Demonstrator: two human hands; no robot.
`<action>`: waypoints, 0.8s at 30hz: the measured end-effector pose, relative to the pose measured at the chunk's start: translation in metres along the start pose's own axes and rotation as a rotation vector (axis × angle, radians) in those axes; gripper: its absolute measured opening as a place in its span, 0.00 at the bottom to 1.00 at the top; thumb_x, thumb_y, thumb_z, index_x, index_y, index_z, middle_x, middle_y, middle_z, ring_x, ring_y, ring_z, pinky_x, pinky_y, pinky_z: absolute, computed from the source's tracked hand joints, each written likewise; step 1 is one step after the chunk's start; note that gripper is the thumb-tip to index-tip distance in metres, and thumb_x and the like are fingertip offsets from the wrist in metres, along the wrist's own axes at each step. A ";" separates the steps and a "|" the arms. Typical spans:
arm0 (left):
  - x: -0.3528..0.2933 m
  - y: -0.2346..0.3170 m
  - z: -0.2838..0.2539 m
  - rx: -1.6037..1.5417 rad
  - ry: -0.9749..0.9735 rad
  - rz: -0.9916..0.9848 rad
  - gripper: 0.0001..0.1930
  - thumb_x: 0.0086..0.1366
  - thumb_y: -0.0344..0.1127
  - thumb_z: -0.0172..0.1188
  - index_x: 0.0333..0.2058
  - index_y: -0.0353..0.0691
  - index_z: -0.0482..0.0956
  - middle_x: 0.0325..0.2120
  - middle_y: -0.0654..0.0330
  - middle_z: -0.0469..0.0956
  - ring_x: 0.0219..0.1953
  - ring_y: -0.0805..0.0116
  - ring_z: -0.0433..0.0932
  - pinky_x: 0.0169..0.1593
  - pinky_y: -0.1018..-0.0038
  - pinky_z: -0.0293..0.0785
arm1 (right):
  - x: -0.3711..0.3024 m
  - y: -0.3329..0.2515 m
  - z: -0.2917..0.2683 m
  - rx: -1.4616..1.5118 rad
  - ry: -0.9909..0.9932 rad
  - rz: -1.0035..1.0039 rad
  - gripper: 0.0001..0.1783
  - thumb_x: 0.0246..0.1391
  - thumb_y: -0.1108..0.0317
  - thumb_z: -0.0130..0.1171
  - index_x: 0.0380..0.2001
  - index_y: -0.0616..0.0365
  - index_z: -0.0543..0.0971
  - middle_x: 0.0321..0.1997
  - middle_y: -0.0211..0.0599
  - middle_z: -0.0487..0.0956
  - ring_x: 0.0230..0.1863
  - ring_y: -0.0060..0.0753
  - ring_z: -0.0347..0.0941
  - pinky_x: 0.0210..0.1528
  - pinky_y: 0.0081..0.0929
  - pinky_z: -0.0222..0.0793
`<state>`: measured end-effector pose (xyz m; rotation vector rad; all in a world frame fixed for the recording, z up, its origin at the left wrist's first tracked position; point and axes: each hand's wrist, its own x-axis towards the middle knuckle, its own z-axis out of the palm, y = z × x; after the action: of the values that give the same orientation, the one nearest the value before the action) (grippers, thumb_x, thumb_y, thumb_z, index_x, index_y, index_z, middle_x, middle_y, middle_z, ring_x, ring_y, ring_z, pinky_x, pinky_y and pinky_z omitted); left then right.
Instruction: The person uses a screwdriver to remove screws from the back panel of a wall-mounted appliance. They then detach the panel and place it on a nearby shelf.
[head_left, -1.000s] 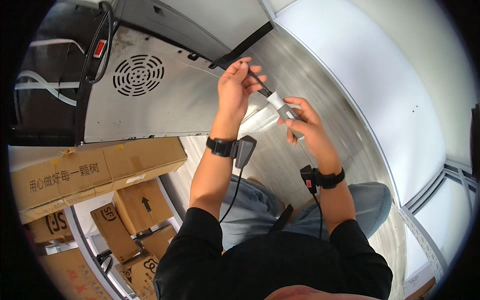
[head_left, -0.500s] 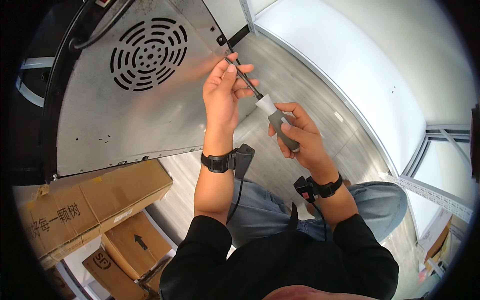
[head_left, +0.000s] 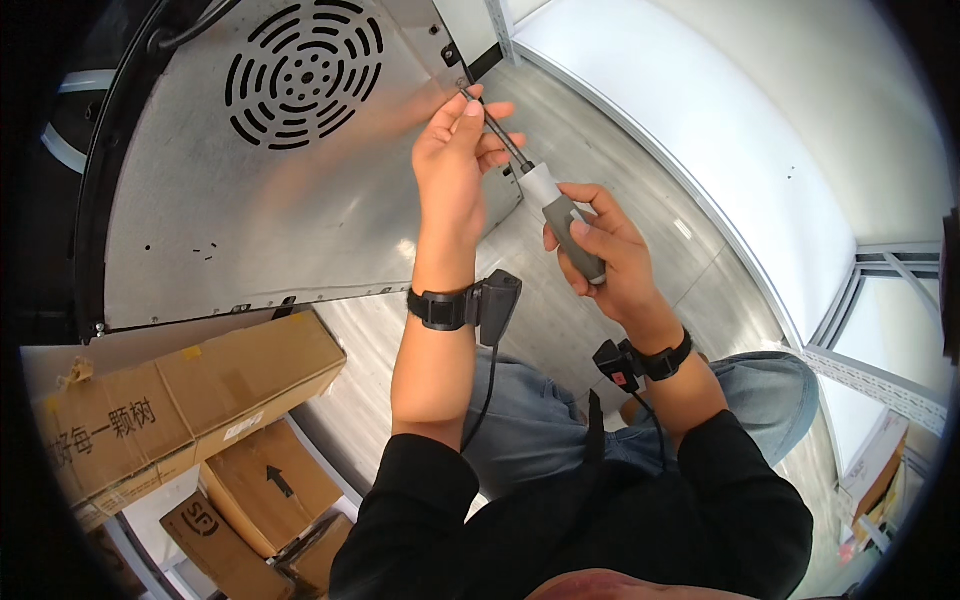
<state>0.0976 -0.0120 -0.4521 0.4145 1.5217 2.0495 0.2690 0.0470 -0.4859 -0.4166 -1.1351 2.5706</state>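
Observation:
My right hand [head_left: 605,245] is wrapped round the grey and white handle of a screwdriver [head_left: 572,230]. Its dark shaft slants up and left to my left hand [head_left: 455,150], whose thumb and forefinger pinch it close to the tip. The other left fingers spread out behind the shaft. Just above the left fingertips is the right edge of a big metal panel [head_left: 330,220] with ring-shaped vent slots. Whether the tip touches the panel or a screw, I cannot tell. Each wrist wears a black strap with a small cabled device.
Cardboard boxes [head_left: 230,375] are stacked at the lower left, under the panel's bottom edge. A white shelf [head_left: 680,130] in a metal frame runs along the right. Wood-look flooring [head_left: 690,230] lies between panel and shelf. A black cable [head_left: 200,25] crosses the panel's upper left corner.
Both hands and the screwdriver sit slightly higher and further right in view. The panel has shifted up in the picture. My grip looks the same.

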 end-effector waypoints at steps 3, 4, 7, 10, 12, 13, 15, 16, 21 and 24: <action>0.003 -0.004 0.003 0.002 -0.005 0.014 0.13 0.70 0.35 0.48 0.47 0.34 0.71 0.36 0.55 0.81 0.27 0.71 0.80 0.31 0.80 0.75 | 0.000 0.002 -0.001 0.025 0.010 -0.004 0.22 0.61 0.66 0.46 0.57 0.59 0.63 0.34 0.43 0.74 0.14 0.19 0.63 0.13 0.16 0.54; 0.003 -0.004 0.003 -0.004 0.003 0.019 0.12 0.70 0.35 0.49 0.47 0.34 0.71 0.36 0.55 0.81 0.27 0.72 0.80 0.31 0.80 0.74 | 0.001 0.000 -0.001 0.022 0.012 0.002 0.21 0.61 0.67 0.45 0.57 0.60 0.63 0.34 0.45 0.74 0.13 0.19 0.62 0.14 0.16 0.55; 0.003 -0.004 0.005 -0.014 0.021 0.030 0.12 0.70 0.35 0.49 0.46 0.34 0.72 0.35 0.55 0.81 0.27 0.72 0.80 0.30 0.80 0.74 | 0.002 -0.002 -0.002 0.030 0.001 0.008 0.21 0.61 0.66 0.44 0.57 0.60 0.62 0.35 0.47 0.73 0.13 0.19 0.62 0.15 0.15 0.56; 0.003 -0.004 0.005 -0.023 0.031 0.032 0.12 0.70 0.34 0.49 0.46 0.34 0.72 0.35 0.55 0.81 0.27 0.72 0.79 0.29 0.80 0.73 | 0.002 -0.001 -0.004 0.056 -0.009 0.016 0.21 0.61 0.66 0.45 0.56 0.61 0.62 0.35 0.47 0.73 0.13 0.19 0.61 0.15 0.15 0.56; 0.003 -0.004 0.004 -0.033 0.027 0.028 0.12 0.70 0.34 0.50 0.46 0.34 0.72 0.35 0.55 0.81 0.27 0.72 0.79 0.29 0.81 0.73 | 0.003 -0.001 -0.005 0.091 -0.018 0.024 0.22 0.61 0.65 0.45 0.56 0.61 0.62 0.34 0.46 0.74 0.13 0.19 0.62 0.14 0.15 0.55; 0.003 -0.004 0.005 -0.033 0.033 0.027 0.12 0.69 0.35 0.50 0.46 0.34 0.72 0.35 0.56 0.81 0.26 0.72 0.79 0.29 0.81 0.73 | 0.004 0.000 -0.006 0.117 -0.026 0.027 0.22 0.61 0.64 0.46 0.56 0.61 0.62 0.34 0.45 0.74 0.13 0.19 0.62 0.13 0.16 0.54; 0.003 -0.005 0.005 -0.033 0.046 0.024 0.12 0.69 0.35 0.51 0.46 0.34 0.72 0.35 0.56 0.81 0.26 0.73 0.79 0.29 0.81 0.73 | 0.005 0.000 -0.008 0.176 -0.048 0.044 0.22 0.62 0.62 0.45 0.56 0.61 0.62 0.34 0.44 0.74 0.13 0.18 0.62 0.12 0.15 0.53; 0.003 -0.005 0.006 -0.032 0.049 0.025 0.12 0.69 0.36 0.52 0.46 0.35 0.72 0.35 0.56 0.81 0.26 0.73 0.79 0.28 0.82 0.72 | 0.006 -0.001 -0.009 0.211 -0.062 0.059 0.22 0.63 0.62 0.44 0.56 0.61 0.62 0.34 0.45 0.73 0.13 0.18 0.61 0.12 0.14 0.53; 0.003 -0.006 0.008 -0.023 0.076 0.027 0.12 0.68 0.37 0.54 0.45 0.36 0.73 0.35 0.56 0.81 0.27 0.73 0.79 0.28 0.82 0.72 | 0.008 -0.003 -0.012 0.446 -0.115 0.134 0.22 0.64 0.60 0.43 0.56 0.60 0.62 0.34 0.45 0.72 0.12 0.17 0.61 0.11 0.12 0.53; 0.004 -0.007 0.008 -0.019 0.080 0.024 0.11 0.68 0.37 0.54 0.44 0.36 0.74 0.35 0.56 0.81 0.26 0.73 0.79 0.28 0.82 0.72 | 0.009 -0.003 -0.016 0.555 -0.160 0.158 0.23 0.63 0.60 0.44 0.57 0.61 0.61 0.34 0.44 0.73 0.14 0.18 0.63 0.12 0.13 0.54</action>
<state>0.1006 -0.0015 -0.4568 0.3482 1.5496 2.1205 0.2672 0.0629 -0.4949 -0.1735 -0.3988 2.9456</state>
